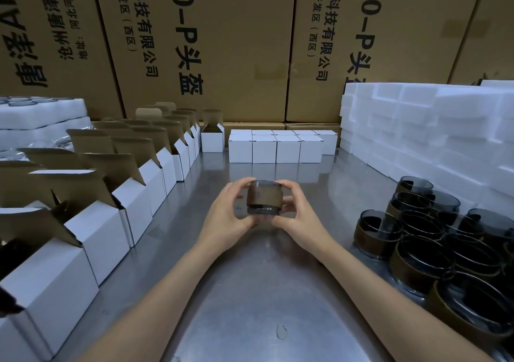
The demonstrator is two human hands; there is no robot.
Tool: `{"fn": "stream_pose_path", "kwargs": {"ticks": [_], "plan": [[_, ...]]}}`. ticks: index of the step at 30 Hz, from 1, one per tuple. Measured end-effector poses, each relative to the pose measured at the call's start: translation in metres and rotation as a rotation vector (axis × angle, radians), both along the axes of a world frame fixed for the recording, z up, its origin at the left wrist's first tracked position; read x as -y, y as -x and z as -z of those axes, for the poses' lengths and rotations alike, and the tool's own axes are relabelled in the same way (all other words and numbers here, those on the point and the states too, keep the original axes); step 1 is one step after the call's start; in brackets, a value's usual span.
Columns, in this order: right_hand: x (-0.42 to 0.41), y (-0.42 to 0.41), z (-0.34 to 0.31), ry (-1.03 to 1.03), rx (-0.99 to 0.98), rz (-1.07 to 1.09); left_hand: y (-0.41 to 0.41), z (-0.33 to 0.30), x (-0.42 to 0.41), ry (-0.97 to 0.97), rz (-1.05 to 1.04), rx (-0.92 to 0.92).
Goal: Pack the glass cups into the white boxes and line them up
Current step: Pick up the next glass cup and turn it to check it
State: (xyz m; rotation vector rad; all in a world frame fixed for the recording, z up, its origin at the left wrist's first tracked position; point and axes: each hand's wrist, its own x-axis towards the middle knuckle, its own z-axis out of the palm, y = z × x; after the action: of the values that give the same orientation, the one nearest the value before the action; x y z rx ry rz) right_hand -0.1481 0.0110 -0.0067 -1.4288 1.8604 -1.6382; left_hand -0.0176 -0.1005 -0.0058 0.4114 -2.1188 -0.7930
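Observation:
Both hands hold one dark glass cup [262,198] with a brown paper band above the middle of the metal table [250,292]. My left hand [226,208] grips its left side and my right hand [296,212] grips its right side, fingers curled round it. Several more banded glass cups [434,239] stand grouped at the right. A row of open white boxes [116,208] with raised brown flaps runs along the left. Several closed white boxes [275,147] stand lined up at the back centre.
White foam blocks [434,127] are stacked at the back right. Foam trays with glassware [41,116] sit at the back left. Large printed cardboard cartons [222,41] form a wall behind the table.

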Motion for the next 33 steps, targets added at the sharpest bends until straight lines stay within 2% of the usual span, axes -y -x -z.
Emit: {"fn": "stream_pose_path", "kwargs": {"ticks": [6, 8, 11, 14, 18, 23, 26, 29, 33], "plan": [[-0.0009, -0.0008, -0.0015, 0.024, -0.084, 0.026, -0.0002, 0.0008, 0.0028, -0.159, 0.050, 0.010], [-0.0011, -0.0014, -0.0011, 0.040, -0.144, 0.071, -0.0001, 0.0013, 0.0004, -0.072, 0.048, 0.034], [-0.0011, -0.0029, -0.0005, 0.062, -0.292, 0.153, 0.0004, 0.0008, -0.0011, 0.175, -0.040, 0.026], [-0.0001, -0.0033, 0.0004, 0.082, -0.350, 0.142, -0.0002, -0.0007, -0.0014, 0.147, -0.094, 0.031], [0.0030, -0.0013, 0.0032, 0.050, -0.280, 0.105, -0.0008, 0.0014, 0.0006, 0.011, -0.041, 0.035], [0.0028, -0.0011, 0.0022, 0.100, -0.381, 0.177, 0.0018, 0.0007, -0.0018, 0.235, -0.056, 0.031], [0.0028, -0.0015, 0.0036, 0.058, -0.359, 0.129, 0.0009, 0.0009, -0.0016, 0.142, -0.090, 0.049], [0.0027, 0.0000, 0.0034, 0.039, -0.215, 0.106, -0.0001, 0.0015, -0.0008, 0.067, -0.059, 0.047], [0.0011, -0.0017, 0.0004, 0.060, -0.258, 0.150, 0.0005, -0.0003, -0.0034, 0.201, -0.054, 0.038]]}}
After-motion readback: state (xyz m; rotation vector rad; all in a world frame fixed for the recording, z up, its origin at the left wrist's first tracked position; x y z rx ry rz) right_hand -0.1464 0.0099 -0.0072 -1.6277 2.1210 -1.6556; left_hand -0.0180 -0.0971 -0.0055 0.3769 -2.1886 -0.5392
